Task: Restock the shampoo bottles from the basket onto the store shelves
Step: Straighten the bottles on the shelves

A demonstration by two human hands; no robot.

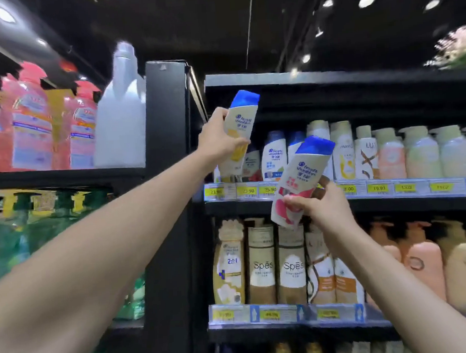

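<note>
The left forearm (67, 254) reaches up. The left grip (219, 141) is clamped around the yellow bottle (241, 129), which is tilted before the shelf (391, 203). Lower and to its right, the right grip (318, 206) is clamped on the base of the tilted pink bottle (295, 183).

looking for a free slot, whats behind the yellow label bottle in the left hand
Shelved white bottles with blue caps stand behind the yellow-label bottle in the left hand. It covers the far left end of the shelf, so a free slot there cannot be seen.
</note>
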